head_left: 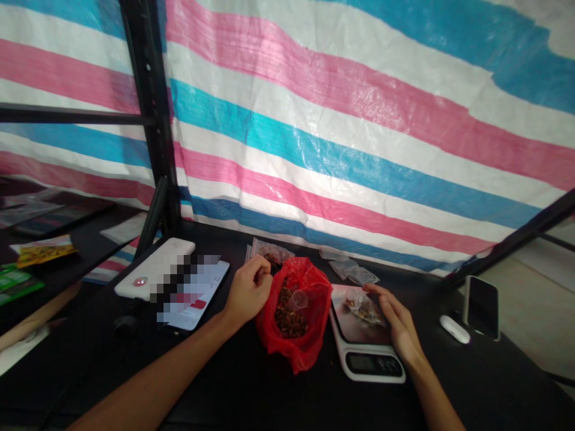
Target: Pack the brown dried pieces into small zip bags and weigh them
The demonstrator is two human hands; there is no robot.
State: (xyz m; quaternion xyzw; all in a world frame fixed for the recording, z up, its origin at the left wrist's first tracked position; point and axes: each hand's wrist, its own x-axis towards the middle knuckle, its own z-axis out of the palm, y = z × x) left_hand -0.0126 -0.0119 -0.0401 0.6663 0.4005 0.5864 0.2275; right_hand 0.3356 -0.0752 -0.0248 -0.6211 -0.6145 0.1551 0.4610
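A red plastic bag [317, 335] stands with its mouth open on the black table. Inside it are many small brown pieces [287, 320] and a small clear plastic cup [299, 300]. My left hand [248, 291] is closed at the bag's left rim; its fingertips are partly hidden. To the right, a white kitchen scale [345, 342] carries a small clear plastic bag [363, 306] with some brownish contents. My right hand [399, 320] lies along the scale's right side, fingers stretched out, the fingertips close to the small bag.
Clear bags, one filled [275, 251] and others flat [353, 270], lie behind the red bag. At left are a lit phone [204, 302] and a white box [157, 263]. A white earbud case [454, 329] and another phone [481, 305] lie at right. A striped sheet hangs behind.
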